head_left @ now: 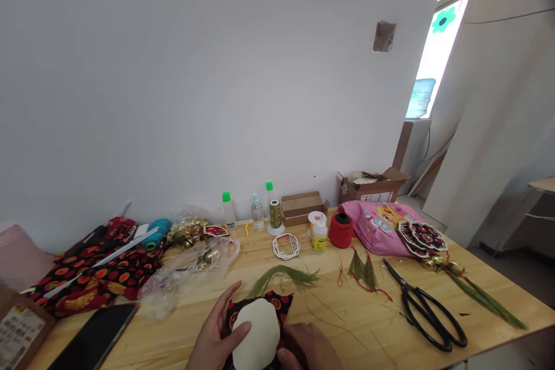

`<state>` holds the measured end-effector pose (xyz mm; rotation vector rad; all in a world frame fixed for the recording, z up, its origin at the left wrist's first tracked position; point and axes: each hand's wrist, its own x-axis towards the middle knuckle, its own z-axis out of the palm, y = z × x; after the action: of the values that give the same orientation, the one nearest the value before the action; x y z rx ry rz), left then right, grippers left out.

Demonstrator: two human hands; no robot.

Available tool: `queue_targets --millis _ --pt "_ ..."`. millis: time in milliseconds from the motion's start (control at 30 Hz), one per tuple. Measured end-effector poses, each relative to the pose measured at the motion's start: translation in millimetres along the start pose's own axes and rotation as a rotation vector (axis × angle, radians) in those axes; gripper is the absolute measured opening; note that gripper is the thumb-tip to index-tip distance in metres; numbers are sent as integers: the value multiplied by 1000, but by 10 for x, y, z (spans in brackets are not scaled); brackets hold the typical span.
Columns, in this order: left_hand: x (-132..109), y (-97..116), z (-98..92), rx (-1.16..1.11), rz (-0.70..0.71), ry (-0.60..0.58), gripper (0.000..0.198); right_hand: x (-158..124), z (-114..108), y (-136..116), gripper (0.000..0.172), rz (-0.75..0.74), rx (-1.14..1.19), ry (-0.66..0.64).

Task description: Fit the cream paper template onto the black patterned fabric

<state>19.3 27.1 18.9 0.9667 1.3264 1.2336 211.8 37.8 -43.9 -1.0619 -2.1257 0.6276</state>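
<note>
A cream-white panel with rounded, scalloped corners [256, 335] lies on a piece of black fabric with red and orange print [281, 303] at the front edge of the view. My left hand [213, 335] grips both from the left, thumb on top of the panel and fingers along the cloth. On the right side, my right hand [313, 348] has its fingers curled round the fabric's edge beside the panel; its fingertips are partly hidden. Just beyond the cloth lies a loose bundle of green threads [284, 274].
Black-handled scissors [427, 312], green tassels [364, 270] and a red thread cone [341, 230] lie to the right. A glue bottle [319, 237] and a wooden frame [286, 246] stand farther back. Left are printed fabric [117, 272], a plastic bag [173, 283] and a phone [95, 338].
</note>
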Motion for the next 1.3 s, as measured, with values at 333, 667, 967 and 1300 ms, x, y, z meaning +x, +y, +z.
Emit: queue_targets --millis 333,667,967,1300 --pt "6 57 -50 107 46 -77 68 317 119 -249 73 312 1347 73" --pt "86 67 -184 244 58 -167 67 401 -26 -365 58 353 1074 277" --pt "369 700 -125 786 -73 -721 44 495 -168 -489 58 393 942 259" --pt "596 773 31 1089 -90 -905 30 532 -152 -506 57 367 938 207"
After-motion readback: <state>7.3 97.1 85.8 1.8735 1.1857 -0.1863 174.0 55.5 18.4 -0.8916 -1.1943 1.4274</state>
